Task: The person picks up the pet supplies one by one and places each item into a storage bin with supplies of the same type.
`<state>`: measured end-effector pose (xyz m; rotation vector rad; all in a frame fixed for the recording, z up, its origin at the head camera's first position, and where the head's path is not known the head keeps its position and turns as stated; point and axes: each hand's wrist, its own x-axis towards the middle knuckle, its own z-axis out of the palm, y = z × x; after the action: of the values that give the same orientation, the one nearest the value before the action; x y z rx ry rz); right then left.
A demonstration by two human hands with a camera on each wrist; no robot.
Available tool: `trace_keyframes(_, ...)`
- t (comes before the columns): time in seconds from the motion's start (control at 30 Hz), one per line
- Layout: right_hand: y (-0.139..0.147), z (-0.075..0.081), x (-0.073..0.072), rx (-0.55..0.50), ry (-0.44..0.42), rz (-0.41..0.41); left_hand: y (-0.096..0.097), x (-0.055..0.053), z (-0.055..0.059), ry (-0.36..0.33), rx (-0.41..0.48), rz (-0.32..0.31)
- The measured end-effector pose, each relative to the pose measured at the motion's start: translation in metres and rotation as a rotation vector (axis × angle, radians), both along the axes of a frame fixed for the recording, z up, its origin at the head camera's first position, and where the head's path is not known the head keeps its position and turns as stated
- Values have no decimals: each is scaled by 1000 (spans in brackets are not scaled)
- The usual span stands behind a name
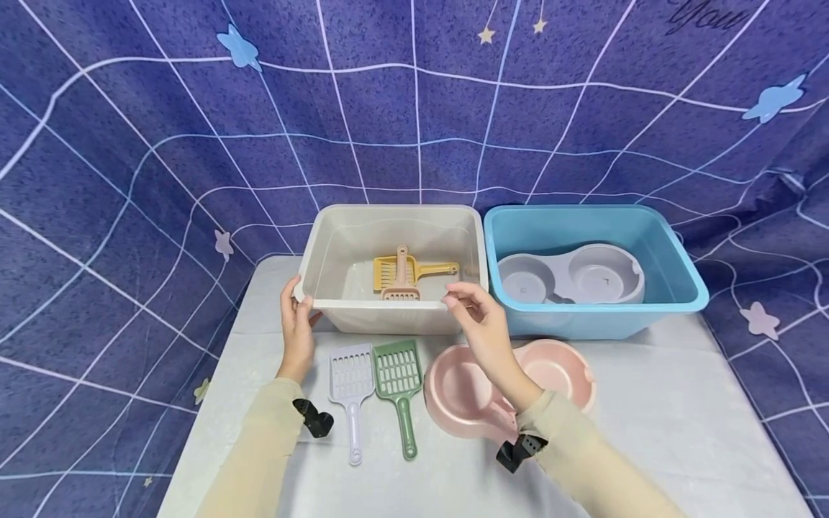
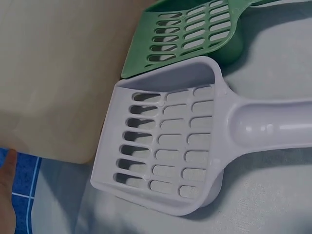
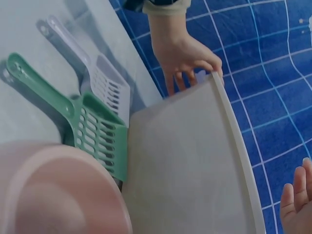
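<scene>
Two little scoops [image 1: 401,270] lie inside the big gray tub [image 1: 388,321]. The left hand [image 1: 298,329] grips its left front corner. The right hand [image 1: 482,316] is at its front edge; I can't tell if it holds on.

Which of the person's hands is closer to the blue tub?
Right. The right hand is by the front right corner of the beige tub, near the left end of the blue tub; the left hand is at the front left corner, farther away.
</scene>
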<state>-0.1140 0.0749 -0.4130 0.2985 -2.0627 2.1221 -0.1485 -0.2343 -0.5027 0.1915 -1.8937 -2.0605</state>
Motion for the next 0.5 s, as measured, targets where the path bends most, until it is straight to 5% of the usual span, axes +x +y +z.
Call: trace_keyframes(0.5, 0, -25, 31, 95, -136, 85, -11, -2, 2, -42, -48, -32)
